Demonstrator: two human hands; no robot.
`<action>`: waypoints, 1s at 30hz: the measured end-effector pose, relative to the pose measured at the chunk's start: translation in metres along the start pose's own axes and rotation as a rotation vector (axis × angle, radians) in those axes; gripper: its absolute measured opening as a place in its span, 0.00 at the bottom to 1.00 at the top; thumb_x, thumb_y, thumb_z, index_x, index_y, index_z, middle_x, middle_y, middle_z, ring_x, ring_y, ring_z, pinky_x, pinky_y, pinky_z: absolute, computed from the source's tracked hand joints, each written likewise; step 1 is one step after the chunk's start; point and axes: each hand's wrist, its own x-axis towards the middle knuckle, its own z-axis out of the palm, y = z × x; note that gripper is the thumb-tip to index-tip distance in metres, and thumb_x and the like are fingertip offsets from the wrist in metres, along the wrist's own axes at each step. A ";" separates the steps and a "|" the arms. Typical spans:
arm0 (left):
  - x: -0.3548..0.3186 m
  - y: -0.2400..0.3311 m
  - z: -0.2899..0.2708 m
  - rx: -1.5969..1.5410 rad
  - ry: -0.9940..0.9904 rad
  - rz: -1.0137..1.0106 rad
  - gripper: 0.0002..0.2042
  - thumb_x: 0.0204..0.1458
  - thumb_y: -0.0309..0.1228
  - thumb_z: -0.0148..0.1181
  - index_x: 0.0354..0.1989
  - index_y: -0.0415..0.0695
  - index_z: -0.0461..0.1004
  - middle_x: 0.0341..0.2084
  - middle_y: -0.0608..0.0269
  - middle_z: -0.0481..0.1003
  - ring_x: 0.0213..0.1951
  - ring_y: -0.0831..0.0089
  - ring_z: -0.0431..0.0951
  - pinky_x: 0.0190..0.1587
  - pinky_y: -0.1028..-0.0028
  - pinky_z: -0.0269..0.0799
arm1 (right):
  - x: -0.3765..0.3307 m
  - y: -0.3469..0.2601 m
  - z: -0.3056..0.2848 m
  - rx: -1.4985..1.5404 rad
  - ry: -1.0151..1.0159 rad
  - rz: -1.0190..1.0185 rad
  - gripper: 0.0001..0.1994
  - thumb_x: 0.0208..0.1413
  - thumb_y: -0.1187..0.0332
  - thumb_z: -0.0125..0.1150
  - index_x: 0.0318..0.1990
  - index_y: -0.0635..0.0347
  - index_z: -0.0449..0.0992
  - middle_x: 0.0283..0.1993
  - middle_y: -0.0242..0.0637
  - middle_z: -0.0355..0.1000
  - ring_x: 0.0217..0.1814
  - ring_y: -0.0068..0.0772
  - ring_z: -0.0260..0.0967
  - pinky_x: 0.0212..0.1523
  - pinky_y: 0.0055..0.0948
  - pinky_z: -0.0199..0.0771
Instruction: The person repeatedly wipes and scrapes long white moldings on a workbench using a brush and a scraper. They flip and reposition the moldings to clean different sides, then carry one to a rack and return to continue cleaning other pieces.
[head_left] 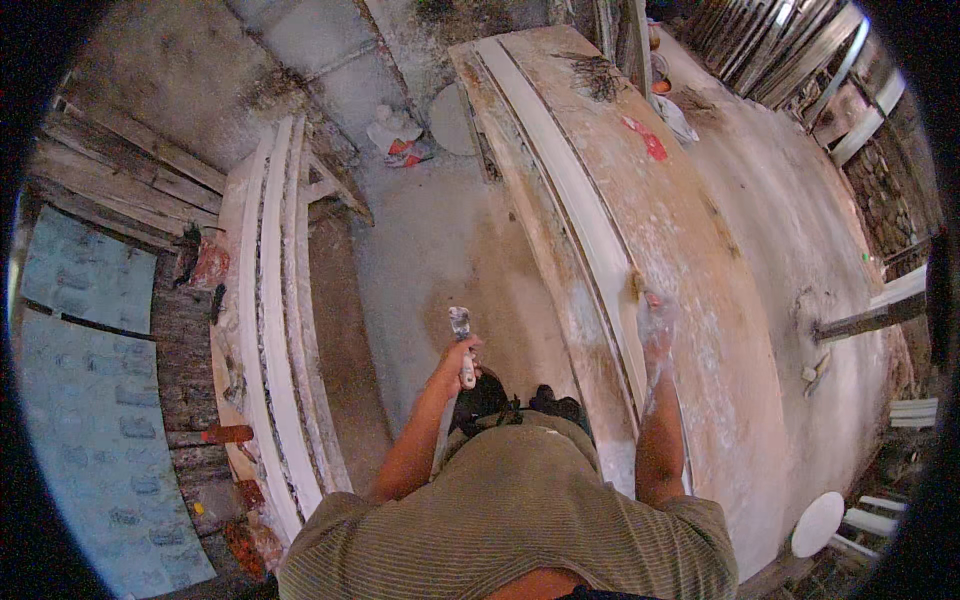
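Note:
My left hand is closed round the handle of a putty knife, whose smeared blade points away from me above the floor. On the right, my right hand is coated in white and rests at the edge of a long white moulding strip. Its fingers look closed beside a small tan lump on the strip; the kind of lump is unclear, and the grip is partly blurred. The strip lies lengthwise on a plaster-spattered board bench.
More long white strips lie on a narrow bench at my left. Beyond them are a blue sheet and a red-handled tool. A bag sits on the far floor. Dark wiry strands and a red scrap lie on the right bench.

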 end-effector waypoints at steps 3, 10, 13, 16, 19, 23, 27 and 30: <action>0.043 0.041 -0.016 -0.108 0.080 0.018 0.13 0.51 0.42 0.62 0.39 0.49 0.71 0.20 0.69 0.64 0.21 0.74 0.69 0.20 0.72 0.69 | 0.008 -0.021 -0.002 -0.258 -0.085 0.214 0.14 0.50 0.59 0.64 0.36 0.62 0.78 0.34 0.40 0.75 0.39 0.36 0.72 0.41 0.36 0.70; 0.182 0.172 -0.051 -0.043 0.020 -0.038 0.13 0.52 0.42 0.61 0.37 0.47 0.70 0.20 0.68 0.64 0.20 0.73 0.68 0.19 0.71 0.66 | -0.045 0.010 -0.129 -1.514 -0.109 0.377 0.20 0.57 0.52 0.54 0.39 0.61 0.80 0.36 0.42 0.77 0.42 0.40 0.73 0.42 0.41 0.72; 0.202 0.259 -0.030 0.022 -0.076 0.008 0.11 0.53 0.40 0.61 0.36 0.48 0.68 0.19 0.69 0.63 0.19 0.75 0.67 0.19 0.72 0.66 | 0.060 -0.133 0.055 -0.976 0.003 0.625 0.19 0.59 0.52 0.53 0.43 0.59 0.79 0.45 0.43 0.75 0.48 0.45 0.70 0.53 0.38 0.66; 0.242 0.327 -0.024 0.102 -0.146 0.006 0.10 0.53 0.38 0.60 0.35 0.49 0.68 0.19 0.70 0.64 0.18 0.77 0.66 0.19 0.73 0.66 | 0.129 -0.081 0.211 -0.671 0.138 -0.035 0.14 0.57 0.62 0.58 0.47 0.57 0.78 0.53 0.47 0.71 0.59 0.42 0.64 0.61 0.37 0.60; 0.284 0.384 -0.001 0.252 -0.203 -0.033 0.10 0.53 0.38 0.60 0.35 0.49 0.68 0.19 0.71 0.64 0.19 0.78 0.66 0.19 0.74 0.65 | 0.181 -0.062 0.286 -0.423 0.095 0.075 0.13 0.55 0.65 0.57 0.46 0.56 0.78 0.53 0.45 0.71 0.57 0.43 0.66 0.59 0.37 0.62; 0.301 0.448 0.002 0.226 -0.136 0.070 0.10 0.52 0.38 0.61 0.35 0.49 0.68 0.19 0.71 0.64 0.19 0.77 0.66 0.19 0.73 0.66 | 0.186 -0.073 0.249 -0.603 0.122 0.472 0.11 0.50 0.65 0.58 0.36 0.58 0.83 0.39 0.45 0.78 0.45 0.44 0.74 0.47 0.37 0.72; 0.362 0.475 -0.021 0.056 -0.136 -0.043 0.09 0.52 0.36 0.61 0.35 0.49 0.68 0.19 0.71 0.64 0.19 0.75 0.66 0.20 0.71 0.66 | 0.129 -0.054 0.128 -1.281 0.271 0.447 0.16 0.50 0.55 0.60 0.34 0.59 0.80 0.34 0.41 0.78 0.39 0.37 0.75 0.43 0.34 0.73; 0.401 0.504 -0.033 0.037 -0.069 -0.081 0.10 0.51 0.36 0.61 0.36 0.49 0.66 0.19 0.70 0.64 0.19 0.74 0.65 0.20 0.71 0.65 | 0.186 -0.109 0.172 -0.878 0.257 0.395 0.17 0.54 0.55 0.61 0.40 0.61 0.78 0.35 0.37 0.77 0.41 0.31 0.74 0.46 0.32 0.73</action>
